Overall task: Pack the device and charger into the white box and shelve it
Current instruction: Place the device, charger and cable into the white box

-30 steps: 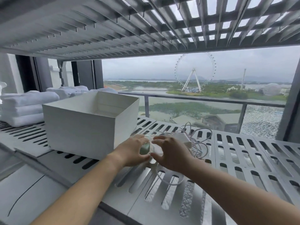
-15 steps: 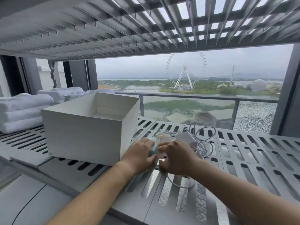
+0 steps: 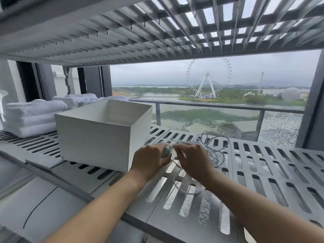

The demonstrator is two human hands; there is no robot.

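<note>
An open white box (image 3: 94, 137) stands on the slotted grey shelf (image 3: 263, 165), left of centre. Just right of its front corner, my left hand (image 3: 149, 159) grips a small pale green device (image 3: 166, 151), raised a little off the shelf. My right hand (image 3: 192, 159) is closed on the device's other side, where a thin white cable (image 3: 177, 183) runs down from it. Behind my right hand lies the white charger with its tangled cable (image 3: 215, 148), mostly hidden by the hand.
Folded white towels (image 3: 29, 118) are stacked at the shelf's far left, behind the box. Another slatted shelf (image 3: 122, 32) hangs low overhead. A glass balcony railing (image 3: 228, 107) runs behind the shelf. A loop of cable lies on the shelf under my right wrist.
Both hands have closed on the green device and lifted it slightly off the shelf, with the cable trailing below. The view has shifted a little to the left.
</note>
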